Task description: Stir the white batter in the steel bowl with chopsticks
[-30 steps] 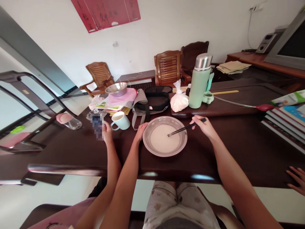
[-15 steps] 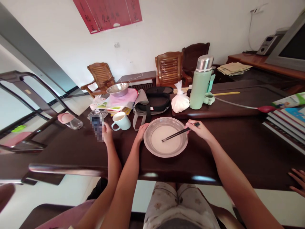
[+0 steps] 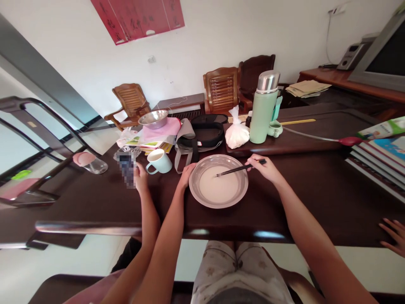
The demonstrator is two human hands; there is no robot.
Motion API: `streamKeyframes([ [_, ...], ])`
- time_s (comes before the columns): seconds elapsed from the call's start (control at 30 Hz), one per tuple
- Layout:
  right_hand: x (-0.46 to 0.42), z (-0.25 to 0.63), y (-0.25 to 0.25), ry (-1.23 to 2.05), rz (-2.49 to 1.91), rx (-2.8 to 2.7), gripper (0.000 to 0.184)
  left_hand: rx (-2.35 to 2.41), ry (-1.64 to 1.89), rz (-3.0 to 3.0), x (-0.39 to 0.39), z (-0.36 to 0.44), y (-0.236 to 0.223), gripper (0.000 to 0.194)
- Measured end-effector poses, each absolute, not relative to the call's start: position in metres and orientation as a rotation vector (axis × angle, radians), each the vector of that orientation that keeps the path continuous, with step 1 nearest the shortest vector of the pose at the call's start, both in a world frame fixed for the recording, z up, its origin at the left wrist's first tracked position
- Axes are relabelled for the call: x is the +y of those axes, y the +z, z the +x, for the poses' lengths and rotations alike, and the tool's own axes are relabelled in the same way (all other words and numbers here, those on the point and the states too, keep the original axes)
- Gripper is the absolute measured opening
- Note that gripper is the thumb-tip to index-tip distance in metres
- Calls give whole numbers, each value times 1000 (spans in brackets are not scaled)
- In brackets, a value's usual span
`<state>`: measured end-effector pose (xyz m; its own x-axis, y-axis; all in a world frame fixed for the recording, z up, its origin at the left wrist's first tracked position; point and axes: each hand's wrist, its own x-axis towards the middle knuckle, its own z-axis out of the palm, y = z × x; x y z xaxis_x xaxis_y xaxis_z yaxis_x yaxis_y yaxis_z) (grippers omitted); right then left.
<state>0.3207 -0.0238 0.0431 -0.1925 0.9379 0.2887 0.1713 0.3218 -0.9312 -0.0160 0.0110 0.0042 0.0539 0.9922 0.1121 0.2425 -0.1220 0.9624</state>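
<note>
A round metal basin (image 3: 194, 194) stands on the dark table in front of me, with a milky white liquid (image 3: 220, 188) in it. My left hand (image 3: 187, 175) is closed on the basin's left rim. In my right hand (image 3: 261, 165), at the basin's right side, is a pair of black chopsticks (image 3: 236, 169). Their tips reach the liquid left of the basin's middle. A tied plastic bag of white powder (image 3: 237, 134) sits behind the basin, beside a green thermos (image 3: 263, 112).
Left of the basin stand a light blue mug (image 3: 162, 162) and another person's hand (image 3: 141, 177) holding a blurred-out phone. A bag (image 3: 205, 137) lies behind. Stacked books (image 3: 379, 156) and someone's hand (image 3: 394, 236) are at the right edge of the table (image 3: 316, 190).
The chopstick tips have swept toward the back left of the basin, and the sticks lie flatter. My left hand stays on the rim. The view has shifted slightly.
</note>
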Motion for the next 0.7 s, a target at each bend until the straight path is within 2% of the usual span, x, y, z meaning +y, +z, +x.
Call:
streamKeyframes([
  [0.27, -23, 322, 41, 1036, -974, -1719, 35, 1280, 1135, 1468, 11, -16, 4, 41],
  [0.5, -23, 326, 42, 987, -1054, -1601, 38, 1279, 1132, 1469, 12, -17, 1, 41],
  [0.6, -24, 320, 42, 1061, -977, -1728, 35, 1265, 1131, 1478, 12, -17, 2, 43],
  [0.7, -24, 319, 41, 1003, -990, -1690, 33, 1305, 1140, 1483, 11, -16, 3, 44],
])
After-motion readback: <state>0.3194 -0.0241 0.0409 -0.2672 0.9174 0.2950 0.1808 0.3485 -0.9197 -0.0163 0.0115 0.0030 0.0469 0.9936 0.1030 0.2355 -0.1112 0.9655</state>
